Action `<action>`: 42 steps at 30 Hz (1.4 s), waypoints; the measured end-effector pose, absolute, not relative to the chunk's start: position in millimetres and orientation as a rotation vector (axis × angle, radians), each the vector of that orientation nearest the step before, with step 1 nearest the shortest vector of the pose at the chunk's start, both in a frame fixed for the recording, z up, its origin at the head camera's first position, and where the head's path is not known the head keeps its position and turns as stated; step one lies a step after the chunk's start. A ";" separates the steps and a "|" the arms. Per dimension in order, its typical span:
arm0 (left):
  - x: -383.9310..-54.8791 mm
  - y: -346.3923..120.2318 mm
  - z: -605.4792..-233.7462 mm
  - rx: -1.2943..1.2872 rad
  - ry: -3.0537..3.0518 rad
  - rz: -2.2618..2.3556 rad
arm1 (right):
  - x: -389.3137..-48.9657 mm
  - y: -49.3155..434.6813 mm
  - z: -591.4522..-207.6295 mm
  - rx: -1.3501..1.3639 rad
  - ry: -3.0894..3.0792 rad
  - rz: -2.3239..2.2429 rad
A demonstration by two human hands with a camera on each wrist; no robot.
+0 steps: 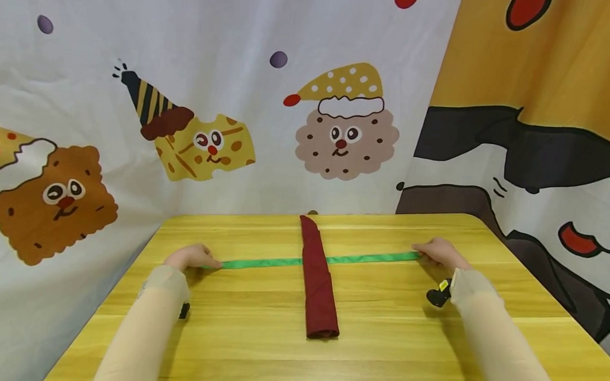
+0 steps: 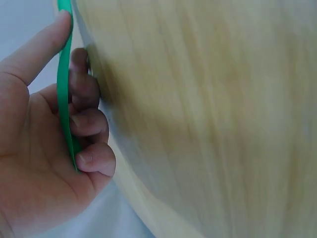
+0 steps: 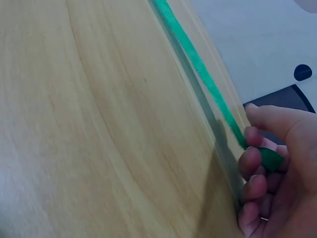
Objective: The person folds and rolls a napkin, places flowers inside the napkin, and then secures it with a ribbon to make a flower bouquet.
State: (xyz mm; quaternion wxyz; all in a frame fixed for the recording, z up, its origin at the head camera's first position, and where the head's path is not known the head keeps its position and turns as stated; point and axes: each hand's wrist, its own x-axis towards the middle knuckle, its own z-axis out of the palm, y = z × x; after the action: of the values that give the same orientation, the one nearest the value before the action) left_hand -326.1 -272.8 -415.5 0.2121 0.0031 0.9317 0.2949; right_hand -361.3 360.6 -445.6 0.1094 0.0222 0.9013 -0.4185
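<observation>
A long folded burgundy cloth point(image 1: 319, 277) lies lengthwise down the middle of the wooden table. Crossing beneath it is a green ribbon point(image 1: 262, 263), hidden where the cloth covers it and stretched out to both sides. My left hand point(image 1: 190, 256) pinches the ribbon's left part; in the left wrist view the ribbon point(image 2: 63, 94) runs under the thumb and down across the palm, its end tucked by the curled fingers. On the other side, my right hand point(image 1: 440, 253) grips the right end. The right wrist view shows that ribbon point(image 3: 198, 64) slanting to the fingers, with a short tail inside the hand.
The wooden table point(image 1: 234, 353) has a rounded far right corner. Behind it hangs a white curtain point(image 1: 229, 54) printed with cartoon biscuits and cheese, with a yellow and black part at right. A small black device point(image 1: 438, 295) is at my right wrist.
</observation>
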 end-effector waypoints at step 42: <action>-337.8 -263.9 -346.8 0.407 2.457 1.069 | -368.0 341.8 -361.8 -0.307 2.325 -1.631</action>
State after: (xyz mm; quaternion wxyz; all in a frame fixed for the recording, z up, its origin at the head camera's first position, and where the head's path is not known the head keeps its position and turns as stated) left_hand -337.8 -263.9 -346.8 0.2138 0.1465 0.8857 0.3853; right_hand -368.0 341.8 -361.8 0.1422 -0.1064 0.8056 -0.5652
